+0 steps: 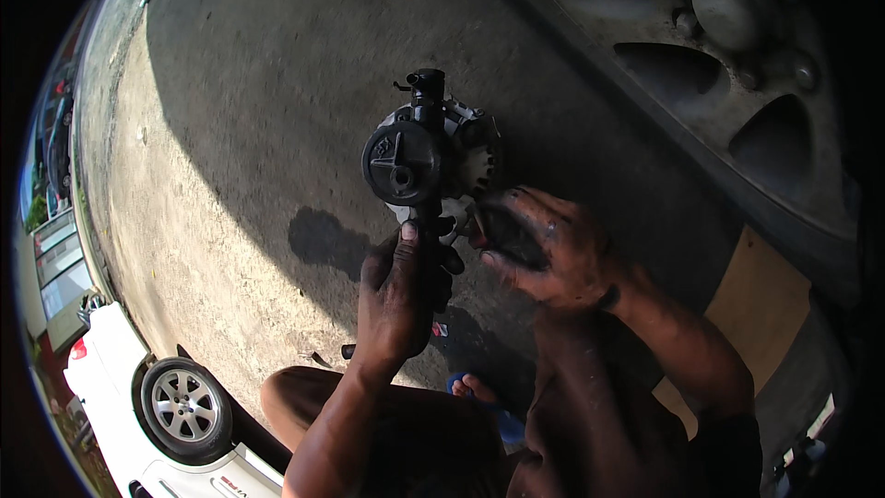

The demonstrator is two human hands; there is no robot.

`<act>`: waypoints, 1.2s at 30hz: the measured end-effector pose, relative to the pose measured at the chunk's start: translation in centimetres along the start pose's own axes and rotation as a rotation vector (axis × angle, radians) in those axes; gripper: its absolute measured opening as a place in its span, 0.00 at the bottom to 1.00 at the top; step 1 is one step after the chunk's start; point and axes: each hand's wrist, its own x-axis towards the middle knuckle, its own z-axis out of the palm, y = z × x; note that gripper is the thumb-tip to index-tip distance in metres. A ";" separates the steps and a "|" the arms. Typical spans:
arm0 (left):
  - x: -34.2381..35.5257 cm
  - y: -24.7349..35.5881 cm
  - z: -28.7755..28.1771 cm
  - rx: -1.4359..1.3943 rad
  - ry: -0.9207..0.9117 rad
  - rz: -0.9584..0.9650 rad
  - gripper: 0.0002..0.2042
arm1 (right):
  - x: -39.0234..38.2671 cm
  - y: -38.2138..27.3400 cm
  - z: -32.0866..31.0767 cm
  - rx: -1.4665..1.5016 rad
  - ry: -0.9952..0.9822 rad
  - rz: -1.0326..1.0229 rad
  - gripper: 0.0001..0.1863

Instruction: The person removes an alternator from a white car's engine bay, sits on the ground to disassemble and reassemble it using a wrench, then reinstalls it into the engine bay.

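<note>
My left hand (401, 281) is closed around the lower end of what looks like an alternator (477, 166), held up above the ground. Its body is silvery metal with slots. A black round cover (401, 164) sits on the side toward me, and a short black pipe fitting (426, 85) sticks up from the top. My right hand (553, 244) is at the part's lower right, fingers curled close to its edge. Something dark with a reddish tip shows between thumb and fingers there, too unclear to name. The underside of the part is hidden.
A large wheel (728, 14) with bolts fills the upper right. Brown cardboard (765, 295) lies near it on the concrete ground (277, 55). A white car (111, 387) stands at the lower left. My knees and a foot in a blue sandal (507, 424) are below my hands.
</note>
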 end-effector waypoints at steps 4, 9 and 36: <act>-0.3 0.4 0.8 0.178 0.066 0.051 0.26 | 0.5 -0.3 0.4 0.006 -0.023 0.020 0.24; -0.4 0.4 1.2 0.107 0.132 0.040 0.24 | 0.6 0.3 1.2 -0.021 -0.003 -0.024 0.25; 0.2 -0.4 -0.1 0.140 0.102 0.050 0.22 | 2.0 -1.4 1.0 0.045 -0.146 0.196 0.28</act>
